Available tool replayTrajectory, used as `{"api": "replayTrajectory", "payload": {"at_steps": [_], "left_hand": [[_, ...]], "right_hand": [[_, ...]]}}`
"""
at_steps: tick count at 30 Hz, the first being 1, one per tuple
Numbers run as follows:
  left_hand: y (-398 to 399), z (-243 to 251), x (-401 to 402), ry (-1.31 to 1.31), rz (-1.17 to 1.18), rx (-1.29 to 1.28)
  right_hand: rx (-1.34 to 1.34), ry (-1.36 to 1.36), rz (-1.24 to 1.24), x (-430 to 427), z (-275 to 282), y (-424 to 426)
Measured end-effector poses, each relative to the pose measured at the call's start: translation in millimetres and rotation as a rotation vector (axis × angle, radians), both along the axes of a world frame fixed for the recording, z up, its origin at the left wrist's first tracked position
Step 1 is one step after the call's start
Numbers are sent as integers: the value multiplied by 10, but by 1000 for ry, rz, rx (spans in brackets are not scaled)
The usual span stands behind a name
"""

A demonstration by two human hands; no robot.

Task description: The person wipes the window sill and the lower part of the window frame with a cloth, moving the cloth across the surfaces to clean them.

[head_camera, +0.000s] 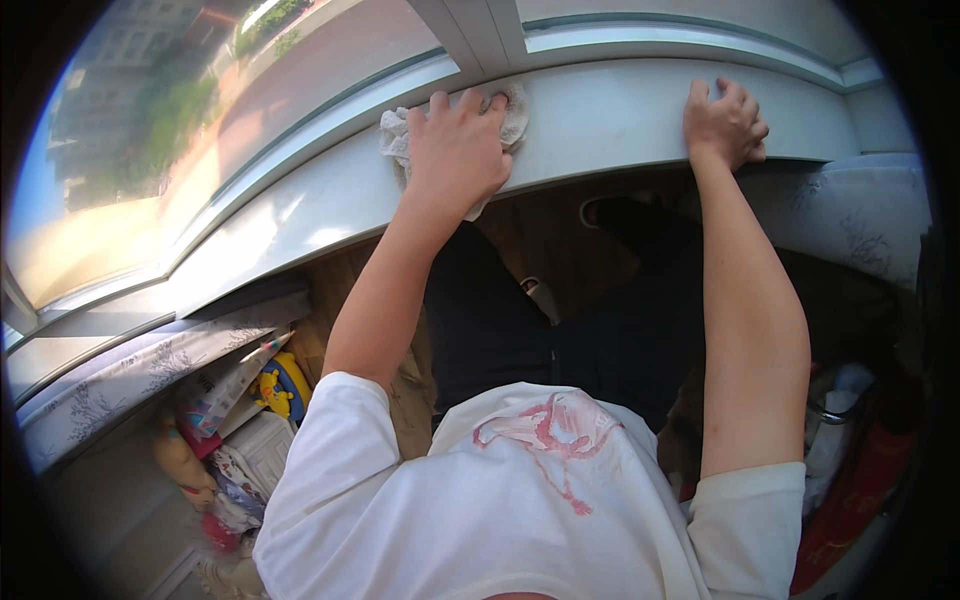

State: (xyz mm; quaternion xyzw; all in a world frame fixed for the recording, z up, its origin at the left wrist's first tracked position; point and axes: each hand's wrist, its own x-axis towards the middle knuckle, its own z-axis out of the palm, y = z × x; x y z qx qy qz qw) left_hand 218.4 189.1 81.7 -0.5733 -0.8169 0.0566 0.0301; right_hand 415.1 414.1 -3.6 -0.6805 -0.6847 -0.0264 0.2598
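A crumpled white cloth (516,116) lies on the white window sill (600,112), near the foot of the window frame. Over it presses my left hand (459,146), fingers spread and bent, with cloth showing on both sides and hanging a little past the sill's front edge. Farther right, my right hand (726,124) rests at the sill's front edge with its fingers curled; I see nothing held in it, though its palm is hidden.
Window glass (300,90) rises behind the sill. Patterned curtains (165,367) hang at the lower left and at the right (862,217). Toys, including a yellow and blue one (285,386), and bags crowd the left. A red object (855,502) stands at the lower right.
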Motion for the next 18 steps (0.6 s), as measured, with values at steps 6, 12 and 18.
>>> {"api": "replayTrajectory", "payload": {"at_steps": [6,12,18], "left_hand": [[-624,186,-282,-107,345,-218],[-908,114,-939,-112,642,-189],[-309,0,-290,-101,377,-67]], "right_hand": [[-41,6,-8,-1,61,-30],[-19,3,2,-9,23,-17],[-18,-5,-16,16,29,4]]}}
